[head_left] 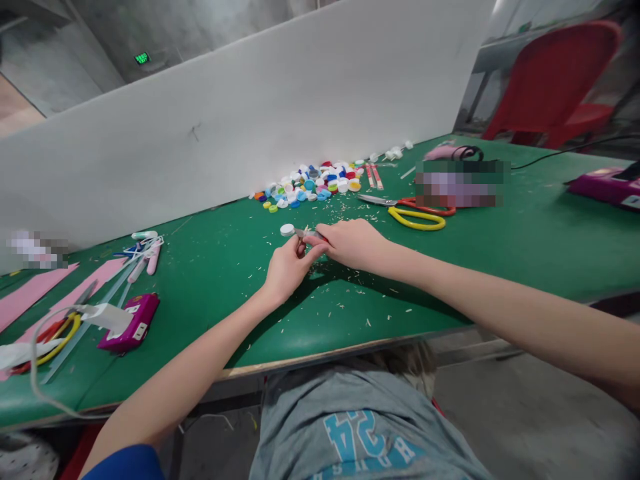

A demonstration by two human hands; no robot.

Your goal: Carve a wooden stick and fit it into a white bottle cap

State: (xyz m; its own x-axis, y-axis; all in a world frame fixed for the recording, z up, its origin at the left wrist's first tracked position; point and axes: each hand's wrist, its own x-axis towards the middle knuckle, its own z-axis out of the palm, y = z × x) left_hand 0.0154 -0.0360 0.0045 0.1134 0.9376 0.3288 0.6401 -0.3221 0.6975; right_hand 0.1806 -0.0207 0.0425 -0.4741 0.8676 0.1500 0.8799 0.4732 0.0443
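Note:
Both my hands meet over the middle of the green table. My right hand is closed around a small knife with a grey and red handle, its short blade pointing left. My left hand is closed in a pinch beside the blade; what its fingers hold is hidden. Just beyond the blade tip lies a white bottle cap. Pale shavings are scattered around and below my hands. Farther back, a pile of colourful bottle caps rests near the white partition.
Scissors with red and yellow handles lie right of the caps. A purple power strip, more scissors, glue sticks and pink sheets are at left. Another purple strip sits far right. A white partition borders the back.

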